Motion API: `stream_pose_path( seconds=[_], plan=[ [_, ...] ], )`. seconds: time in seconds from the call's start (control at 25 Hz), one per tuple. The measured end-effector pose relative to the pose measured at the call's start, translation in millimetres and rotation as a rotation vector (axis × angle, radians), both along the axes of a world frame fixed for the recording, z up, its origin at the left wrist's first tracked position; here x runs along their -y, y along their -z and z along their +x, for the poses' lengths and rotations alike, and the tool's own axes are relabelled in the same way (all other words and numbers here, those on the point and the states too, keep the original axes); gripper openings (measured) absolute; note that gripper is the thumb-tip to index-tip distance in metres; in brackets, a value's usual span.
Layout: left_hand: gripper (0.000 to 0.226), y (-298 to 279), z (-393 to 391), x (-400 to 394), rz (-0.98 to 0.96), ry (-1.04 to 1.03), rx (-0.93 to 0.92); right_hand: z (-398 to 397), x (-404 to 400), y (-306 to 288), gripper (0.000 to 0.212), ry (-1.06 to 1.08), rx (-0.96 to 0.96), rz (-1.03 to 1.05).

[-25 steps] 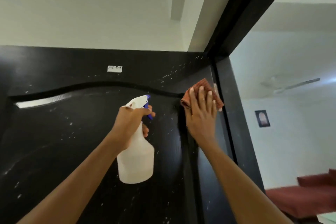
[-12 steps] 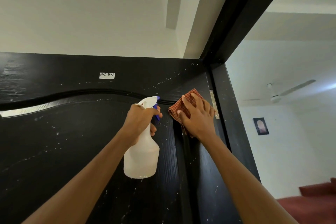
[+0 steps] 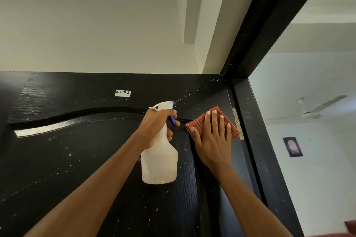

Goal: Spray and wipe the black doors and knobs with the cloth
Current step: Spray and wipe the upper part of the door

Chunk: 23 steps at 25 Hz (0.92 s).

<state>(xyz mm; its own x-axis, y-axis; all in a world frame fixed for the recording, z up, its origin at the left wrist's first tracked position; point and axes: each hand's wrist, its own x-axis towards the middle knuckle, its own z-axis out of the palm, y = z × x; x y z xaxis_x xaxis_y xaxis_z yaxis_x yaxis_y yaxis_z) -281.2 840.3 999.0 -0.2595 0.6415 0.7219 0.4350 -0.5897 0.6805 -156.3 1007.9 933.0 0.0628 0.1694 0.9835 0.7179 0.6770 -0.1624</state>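
The black door (image 3: 77,159) fills the lower left, speckled with white droplets, and its top edge shows. My left hand (image 3: 158,127) grips a white spray bottle (image 3: 159,163) by the neck, fingers on the blue trigger. A fine line of spray leaves the nozzle toward the door's upper right corner. My right hand (image 3: 213,140) lies flat with straight fingers on a folded red checked cloth (image 3: 200,121), pressing it against the door next to the hinge (image 3: 238,123). No knob is in view.
The black door frame (image 3: 265,140) runs down the right side and slants across the top right. A small white label (image 3: 123,93) sits near the door's top. Through the opening are a white wall, a ceiling fan (image 3: 312,107) and a small dark picture (image 3: 292,146).
The view has tilted up toward the door's top. My right hand slid the cloth left, then back right beside the hinge. The bottle is now spraying toward the upper right corner.
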Motion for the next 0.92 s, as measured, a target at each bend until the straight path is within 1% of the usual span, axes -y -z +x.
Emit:
stream_pose_path(
  seconds=[0.16, 0.28, 0.4, 0.52, 0.64, 0.92],
  plan=[
    [0.027, -13, 5, 2, 0.053, 0.0, 0.045, -1, -2, -2, 0.091, 0.004, -0.017, 0.025],
    [0.041, -21, 7, 4, 0.069, 0.007, 0.045, -4, -3, -6, 0.092, -0.005, -0.019, 0.017],
    [0.053, -29, 7, 5, 0.077, -0.042, 0.02, -5, -3, -10, 0.09, -0.002, -0.005, 0.029],
    [0.053, -34, 8, 2, 0.106, -0.128, 0.073, -4, -2, -14, 0.091, -0.007, 0.009, 0.027],
    [0.05, -30, 4, 2, 0.1, -0.165, 0.065, -7, -1, -29, 0.092, -0.02, 0.01, 0.022],
    [0.059, -25, -22, 21, 0.117, -0.216, 0.077, -23, 11, -82, 0.087, -0.033, -0.016, -0.028]
  ],
)
